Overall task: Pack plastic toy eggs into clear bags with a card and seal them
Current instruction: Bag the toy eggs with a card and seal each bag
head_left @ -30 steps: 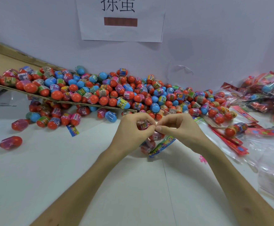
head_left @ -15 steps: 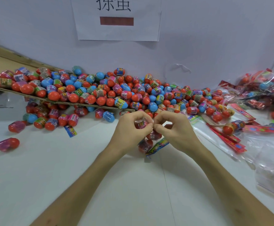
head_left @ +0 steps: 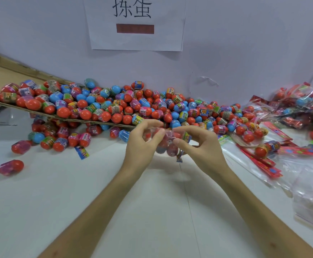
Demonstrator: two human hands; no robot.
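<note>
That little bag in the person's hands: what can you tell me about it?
A small clear plastic bag, glossy and crinkled, held above the white table before the egg pile. Reddish toy eggs show through it; a colourful card hangs at its bottom. The left hand and right hand pinch its top.

Toy eggs (head_left: 114,108): hard plastic, glossy, with bright highlights on the red and blue halves. The other halves are tinted and see-through, wrapped in shiny printed film bands.
Cardboard sheet (head_left: 68,119) under the pile: brown, matt, with a rough corrugated edge.
Surface (head_left: 77,202): white, smooth, faint sheen.
Clear bag (head_left: 167,135) at centre: thin transparent film, crinkled, glossy.
Loose bags (head_left: 310,192) at right: the same clear film, wrinkled, catching light.
Cards (head_left: 267,164): red, printed, slight gloss; paper or thin card, cannot tell which.
Wall sheet (head_left: 137,40): white paper, matt, black characters.
Wall (head_left: 245,53): pale, matt, smooth.
</note>
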